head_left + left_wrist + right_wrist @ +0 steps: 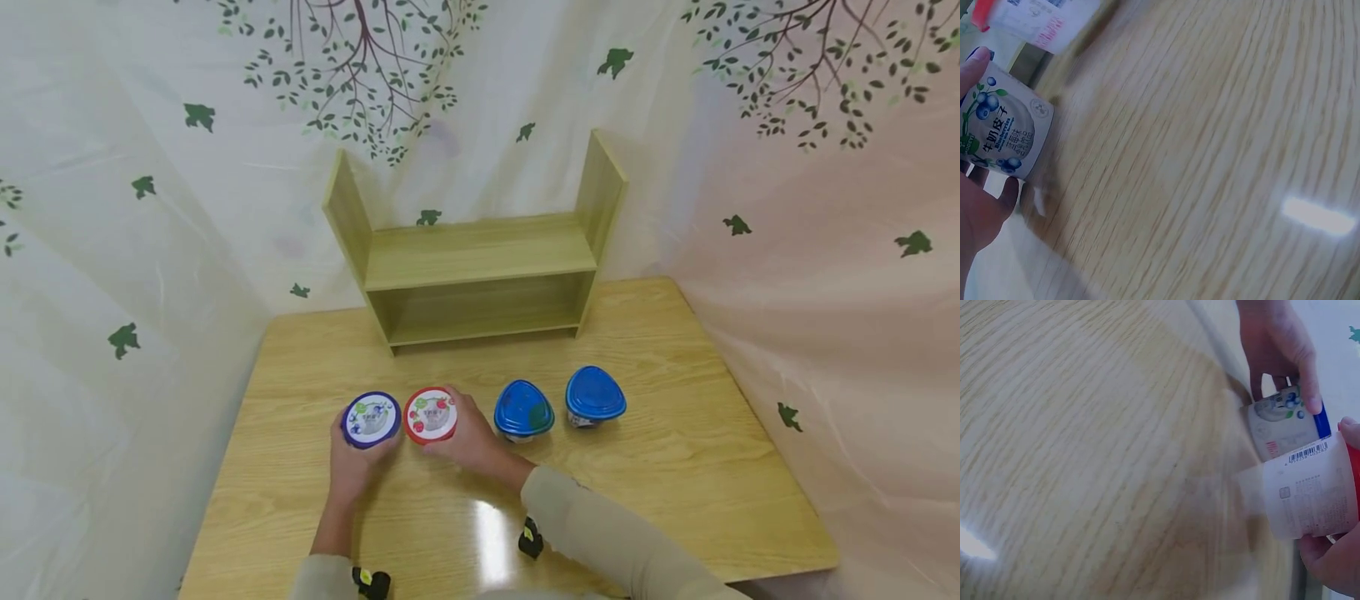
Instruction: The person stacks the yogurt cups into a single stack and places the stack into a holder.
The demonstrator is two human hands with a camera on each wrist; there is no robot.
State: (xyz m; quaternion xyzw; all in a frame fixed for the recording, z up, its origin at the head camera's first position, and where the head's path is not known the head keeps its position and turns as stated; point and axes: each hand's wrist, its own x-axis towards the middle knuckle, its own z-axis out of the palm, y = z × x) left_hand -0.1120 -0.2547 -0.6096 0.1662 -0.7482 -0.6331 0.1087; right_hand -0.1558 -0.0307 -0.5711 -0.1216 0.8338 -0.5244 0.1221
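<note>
My left hand [354, 467] grips a round yogurt cup with a dark blue rim [372, 419], its lid facing up. Blueberries and the word Blueberries are printed on the side of this blueberry cup [1007, 122] in the left wrist view. Just right of it, my right hand [472, 435] holds a red-rimmed cup [431, 415] with strawberries on its lid. In the right wrist view the fingers wrap the strawberry cup [1313, 487], whose white side carries a barcode. The two cups stand side by side, rims close together.
Right of my hands stand two tubs with blue rounded-triangular lids, a nearer tub [523, 409] and a farther-right tub [594, 394]. A two-level wooden shelf [480, 250] stands at the table's back edge. Behind the wooden table [675, 492] hangs a leaf-patterned curtain [510, 75].
</note>
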